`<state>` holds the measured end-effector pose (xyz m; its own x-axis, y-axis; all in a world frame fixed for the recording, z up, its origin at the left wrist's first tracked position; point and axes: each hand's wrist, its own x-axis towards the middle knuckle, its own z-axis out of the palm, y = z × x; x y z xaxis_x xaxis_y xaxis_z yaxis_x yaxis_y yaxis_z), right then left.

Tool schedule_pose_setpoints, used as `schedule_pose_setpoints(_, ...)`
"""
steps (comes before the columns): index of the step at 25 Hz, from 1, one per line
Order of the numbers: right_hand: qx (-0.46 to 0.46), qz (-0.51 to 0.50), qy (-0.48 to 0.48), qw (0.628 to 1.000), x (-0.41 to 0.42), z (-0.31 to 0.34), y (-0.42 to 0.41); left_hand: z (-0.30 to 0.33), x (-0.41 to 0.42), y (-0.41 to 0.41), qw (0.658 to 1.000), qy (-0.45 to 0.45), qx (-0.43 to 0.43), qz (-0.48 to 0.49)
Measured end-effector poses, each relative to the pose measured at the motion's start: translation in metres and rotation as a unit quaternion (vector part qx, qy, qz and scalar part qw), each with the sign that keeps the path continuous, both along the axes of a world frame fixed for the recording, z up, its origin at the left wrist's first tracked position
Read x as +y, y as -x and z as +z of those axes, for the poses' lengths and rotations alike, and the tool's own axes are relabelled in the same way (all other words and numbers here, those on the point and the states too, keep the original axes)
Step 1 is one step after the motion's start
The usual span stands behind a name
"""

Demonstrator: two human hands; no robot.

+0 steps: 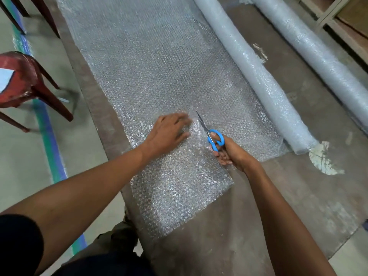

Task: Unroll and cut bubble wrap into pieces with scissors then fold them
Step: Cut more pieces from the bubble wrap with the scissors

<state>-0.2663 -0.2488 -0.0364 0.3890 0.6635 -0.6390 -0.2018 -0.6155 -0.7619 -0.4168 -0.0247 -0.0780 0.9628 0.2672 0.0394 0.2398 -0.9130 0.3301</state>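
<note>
No legible text (anywhere in view)

Single head-worn wide-angle view, angled forward and down, close over the table

Your two bare arms reach forward, hands close together.

Your left hand lies palm down, fingers straight and spread slightly, pressing flat, its fingertips blurred. Your right hand, just to its right and a little nearer you, has its fingers curled through blue handles, wrist bent inward, forearm angled from lower right.
</note>
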Motion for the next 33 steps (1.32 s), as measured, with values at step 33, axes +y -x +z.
schedule_pose_setpoints(33,0.034,-0.002,0.009,0.999,0.050,0.010,-0.013,0.014,0.040,-0.047,0.966,0.243,-0.020,0.084)
